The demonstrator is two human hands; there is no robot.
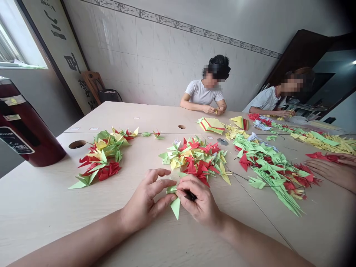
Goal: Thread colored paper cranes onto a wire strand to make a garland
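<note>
Low in the middle of the head view, a folded light green paper piece (175, 208) is pinched between my two hands, one pointed end hanging down. My left hand (148, 196) grips its left side between thumb and fingers. My right hand (198, 198) closes on its right side and also has a small dark tool (190, 195) in its fingers; the tool's tip is hidden. Just beyond my hands lies a pile of red, yellow and green folded paper cranes (198, 155). A curved row of similar cranes (104, 154) lies to the left.
A dark red flask (27, 129) stands at the table's left edge. Green and red paper pieces (267, 163) spread at the right, near another person's hands (330, 170). Two people sit across the table (155, 116). Stacked paper squares (211, 125) lie at the back.
</note>
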